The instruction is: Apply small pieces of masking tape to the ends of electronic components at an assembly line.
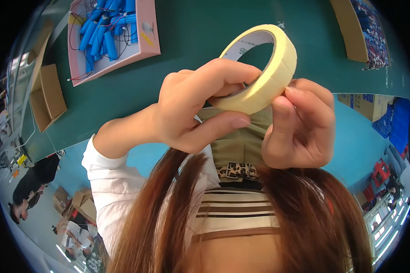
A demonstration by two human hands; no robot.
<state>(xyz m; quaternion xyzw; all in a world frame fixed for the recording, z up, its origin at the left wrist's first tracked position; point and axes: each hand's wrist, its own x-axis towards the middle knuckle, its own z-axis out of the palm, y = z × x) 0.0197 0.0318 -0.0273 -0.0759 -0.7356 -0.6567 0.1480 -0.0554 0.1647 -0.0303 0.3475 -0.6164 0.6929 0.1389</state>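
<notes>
A roll of pale yellow masking tape [284,57] is held up and tilted above my lap, close to the edge of the green table. My left hand [187,102] is closed on it, with fingers through the ring and the thumb below its outer face. At the roll's right side, my right hand [303,125] is curled, thumb and index finger pinched together against the tape's outer face. Whether a loose tape end lies between those fingertips is too small to tell. Faint cross lines show on the tape's surface.
On the green table [187,32] stands a pink box [148,34] of blue cylindrical battery packs [109,45] with thin wires. A cardboard box [355,41] of small wired parts is at far right, an open carton [50,98] at left. Other people appear at lower left.
</notes>
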